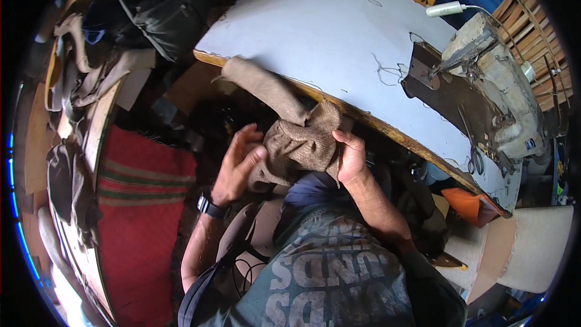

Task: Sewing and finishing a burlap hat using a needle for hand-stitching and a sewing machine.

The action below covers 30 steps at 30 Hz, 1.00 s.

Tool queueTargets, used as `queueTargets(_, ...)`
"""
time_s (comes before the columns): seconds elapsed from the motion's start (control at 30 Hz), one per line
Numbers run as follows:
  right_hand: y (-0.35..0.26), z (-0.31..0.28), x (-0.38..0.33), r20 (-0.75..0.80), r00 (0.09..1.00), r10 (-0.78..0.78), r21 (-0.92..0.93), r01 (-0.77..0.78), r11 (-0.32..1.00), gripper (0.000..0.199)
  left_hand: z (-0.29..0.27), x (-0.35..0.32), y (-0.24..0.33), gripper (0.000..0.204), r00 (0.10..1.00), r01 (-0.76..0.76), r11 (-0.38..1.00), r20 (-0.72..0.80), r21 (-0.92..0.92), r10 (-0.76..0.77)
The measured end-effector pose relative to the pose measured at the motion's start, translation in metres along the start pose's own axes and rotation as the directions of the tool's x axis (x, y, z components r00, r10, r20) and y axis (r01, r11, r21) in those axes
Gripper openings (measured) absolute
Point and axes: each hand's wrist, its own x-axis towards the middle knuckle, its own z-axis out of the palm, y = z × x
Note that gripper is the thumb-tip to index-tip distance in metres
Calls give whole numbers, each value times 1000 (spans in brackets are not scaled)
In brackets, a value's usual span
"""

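A bunched piece of brown woven fabric (296,148) hangs over my lap, just off the front edge of the white table. Its upper part stretches to a tube-like, stuffed-looking length (263,88) that lies across the table's edge. My right hand (352,156) pinches the fabric's right side between thumb and fingers. On the other side, my left hand (242,160) is held up beside the cloth with its fingers apart; it grips nothing that I can see. Folds hide the underside of the fabric.
The white table (315,24) has a worn wooden edge and loose threads. A sewing machine (496,85) stands at its right, with scissors (476,160) and a white lamp (445,9) nearby. An orange pouch (469,206) hangs at the corner. A red striped rug (142,224) lies left; a dark bag (163,18) sits behind.
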Motion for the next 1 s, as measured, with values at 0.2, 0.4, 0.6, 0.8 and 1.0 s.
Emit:
queueTargets(0.2, 6, -12, -2, 1, 998, 59, 92, -59, 994, 54, 7, 0, -68, 30, 954, 223, 966, 175, 129, -243)
queueTargets(0.4, 8, -40, -5, 133, 968, 211, 213, -236, 948, 44, 14, -21, -26, 3, 974, -81, 997, -210, 10, 81)
queueTargets(0.6, 52, -79, 14, 179, 958, 222, -732, -22, 681, 65, 7, -19, -17, 15, 925, -327, 902, -102, 280, 367)
queueTargets(0.8, 48, -80, 14, 439, 876, 201, -856, 340, 389, 67, -6, -34, -14, 9, 917, -241, 869, -192, 432, 349)
queueTargets(1.0, 37, -47, 42, 507, 851, 138, -856, 478, 194, 67, 21, -47, 0, 14, 887, -384, 808, -64, 446, 457)
